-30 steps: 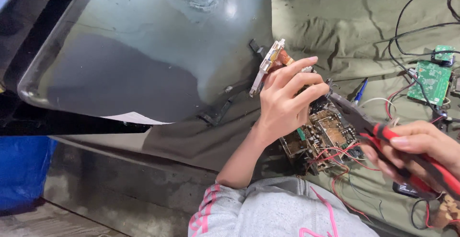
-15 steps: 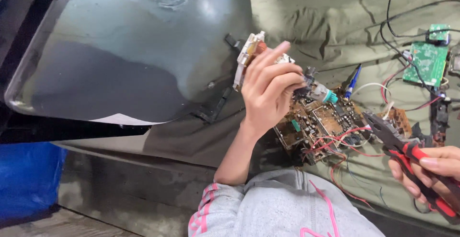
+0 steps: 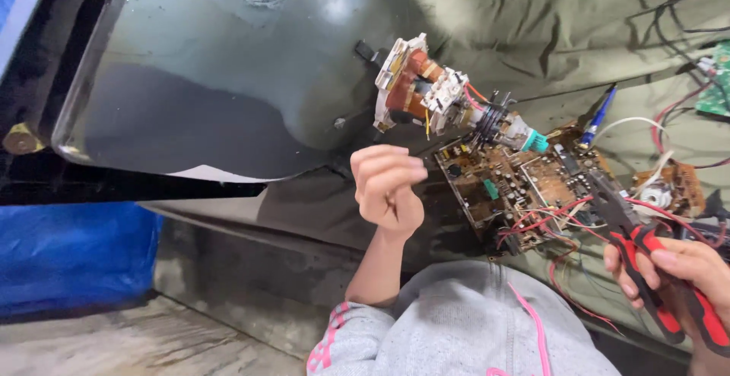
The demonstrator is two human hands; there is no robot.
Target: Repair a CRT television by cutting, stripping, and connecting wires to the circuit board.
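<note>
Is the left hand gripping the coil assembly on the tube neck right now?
No, the left hand is curled and apart from the coil assembly, below it.

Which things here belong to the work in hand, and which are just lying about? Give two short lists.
In use:
right hand gripping red-handled pliers
left hand, empty, near the copper-wound neck assembly
brown circuit board
grey picture tube

Lying about:
green circuit board
blue pen
blue tarpaulin
</note>
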